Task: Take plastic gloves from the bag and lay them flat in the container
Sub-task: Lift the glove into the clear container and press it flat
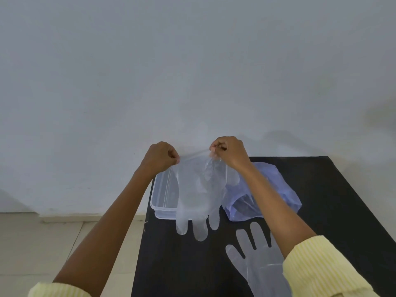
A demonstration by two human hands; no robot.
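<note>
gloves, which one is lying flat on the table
The glove near the right sleeve lies flat on the black table; the other glove hangs from both hands, fingers down, over the container.

Both hands raised; fingers (174,156) pinched

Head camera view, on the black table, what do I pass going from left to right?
Clear rectangular plastic container → clear plastic glove held up by both hands → pale purple plastic bag. The second clear plastic glove lies flat nearer the camera.
</note>
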